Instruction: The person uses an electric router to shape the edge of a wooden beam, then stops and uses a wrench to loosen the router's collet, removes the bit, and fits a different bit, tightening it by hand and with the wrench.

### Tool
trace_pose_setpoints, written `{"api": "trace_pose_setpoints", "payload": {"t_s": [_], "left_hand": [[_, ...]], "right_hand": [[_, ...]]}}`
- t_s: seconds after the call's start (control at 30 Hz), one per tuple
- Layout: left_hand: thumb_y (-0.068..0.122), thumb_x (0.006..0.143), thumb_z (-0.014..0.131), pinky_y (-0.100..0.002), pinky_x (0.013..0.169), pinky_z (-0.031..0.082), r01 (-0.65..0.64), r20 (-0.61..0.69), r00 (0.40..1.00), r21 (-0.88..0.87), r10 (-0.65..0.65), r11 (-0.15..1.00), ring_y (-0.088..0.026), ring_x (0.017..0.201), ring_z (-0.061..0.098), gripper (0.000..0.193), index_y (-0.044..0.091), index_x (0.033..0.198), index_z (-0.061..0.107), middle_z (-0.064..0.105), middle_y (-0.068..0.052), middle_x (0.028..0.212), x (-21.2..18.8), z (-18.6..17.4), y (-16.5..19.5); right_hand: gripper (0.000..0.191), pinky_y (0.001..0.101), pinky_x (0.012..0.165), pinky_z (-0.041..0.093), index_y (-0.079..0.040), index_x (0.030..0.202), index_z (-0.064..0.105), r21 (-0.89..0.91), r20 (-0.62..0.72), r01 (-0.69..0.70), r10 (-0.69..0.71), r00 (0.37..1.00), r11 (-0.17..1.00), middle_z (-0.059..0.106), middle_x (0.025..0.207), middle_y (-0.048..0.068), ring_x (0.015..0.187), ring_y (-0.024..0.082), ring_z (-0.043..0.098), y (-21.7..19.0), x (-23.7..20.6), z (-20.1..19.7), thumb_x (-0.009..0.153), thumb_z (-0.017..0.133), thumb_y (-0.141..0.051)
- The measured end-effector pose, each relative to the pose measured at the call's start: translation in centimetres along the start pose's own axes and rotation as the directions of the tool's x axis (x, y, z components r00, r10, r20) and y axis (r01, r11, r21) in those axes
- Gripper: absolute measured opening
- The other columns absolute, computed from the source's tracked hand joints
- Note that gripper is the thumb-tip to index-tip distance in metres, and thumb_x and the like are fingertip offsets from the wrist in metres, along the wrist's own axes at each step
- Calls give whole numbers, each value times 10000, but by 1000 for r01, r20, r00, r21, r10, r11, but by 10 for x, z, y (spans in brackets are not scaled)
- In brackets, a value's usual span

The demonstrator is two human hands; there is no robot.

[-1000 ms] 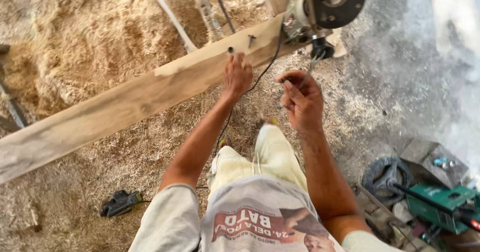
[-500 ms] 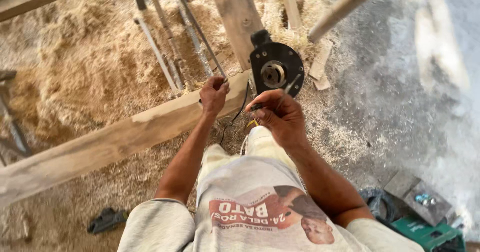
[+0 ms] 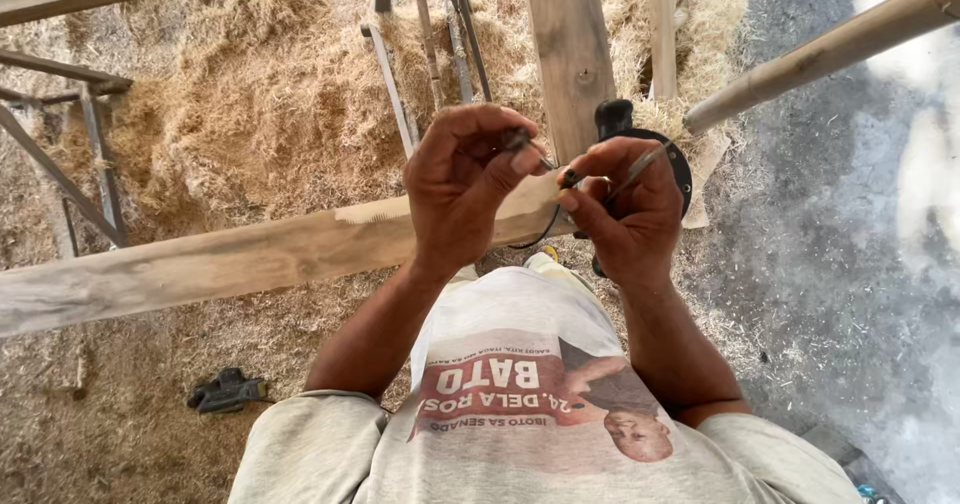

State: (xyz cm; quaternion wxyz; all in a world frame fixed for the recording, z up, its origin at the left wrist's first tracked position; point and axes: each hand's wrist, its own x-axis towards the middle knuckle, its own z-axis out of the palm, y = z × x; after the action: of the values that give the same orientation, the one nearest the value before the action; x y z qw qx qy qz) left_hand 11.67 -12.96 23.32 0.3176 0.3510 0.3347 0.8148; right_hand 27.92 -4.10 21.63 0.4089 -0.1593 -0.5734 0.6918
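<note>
Sawdust floor; L hand (image 3: 465,189) & R hand (image 3: 625,209) grips pinch thin wire (image 3: 640,167), ends hidden.

The right hand (image 3: 625,209) hides most of the round black tool (image 3: 683,169); the small dark piece (image 3: 518,140) pinched in the left hand (image 3: 470,179) is too small to identify.

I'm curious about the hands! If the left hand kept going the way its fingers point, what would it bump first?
Probably the right hand: the left hand has fingertips aimed across at it, pinching a thin dark wire between them. Depth is hard to judge.
</note>
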Motion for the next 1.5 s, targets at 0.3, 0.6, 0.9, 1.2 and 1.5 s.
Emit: {"api": "trace_pose_setpoints", "payload": {"t_s": [0.3,0.6,0.9,1.2,1.5], "left_hand": [[-39,1025,748,-235,886,648,-213,197,969,359,150,909,-132,1073,718,262,9,1258,638,672,-115,1218,8,-14,23],[-5,1006,768,-255,882,658,-259,210,961,450,181,855,-144,1060,723,257,2,1236,654,685,-120,1207,10,-16,19],[33,1056,692,-325,889,648,93,-96,989,-169,-111,981,-174,993,745,143,-24,1180,651,731,-160,1151,-12,-14,-9],[15,1028,720,-324,897,646,51,-19,998,-186,-56,981,-178,1016,735,129,-21,1134,654,712,-162,1176,-33,-4,-14],[-32,1024,725,-307,927,631,36,-2,999,-210,-38,977,-168,1052,719,168,-2,1129,597,698,-153,1186,-50,8,-10]], "right_hand": [[215,150,574,431,-6,1152,698,-416,62,255,-252,966,873,710,1140,106,682,2,547,-5,11,24,971,814,5],[194,160,561,427,-9,1178,714,-530,54,279,-297,953,801,698,1148,106,673,1,557,-8,11,30,998,785,-8],[258,160,564,436,-1,1180,665,-514,-42,333,-410,911,791,712,1156,103,701,11,569,-4,5,40,993,814,-98],[202,214,720,545,-1,1163,676,-519,17,376,-430,903,768,712,1065,112,851,115,684,-4,-7,28,1021,807,-58],[214,210,756,543,29,1127,667,-280,-47,337,-363,930,899,695,1053,97,854,114,664,3,-18,24,1003,793,-91]]}}
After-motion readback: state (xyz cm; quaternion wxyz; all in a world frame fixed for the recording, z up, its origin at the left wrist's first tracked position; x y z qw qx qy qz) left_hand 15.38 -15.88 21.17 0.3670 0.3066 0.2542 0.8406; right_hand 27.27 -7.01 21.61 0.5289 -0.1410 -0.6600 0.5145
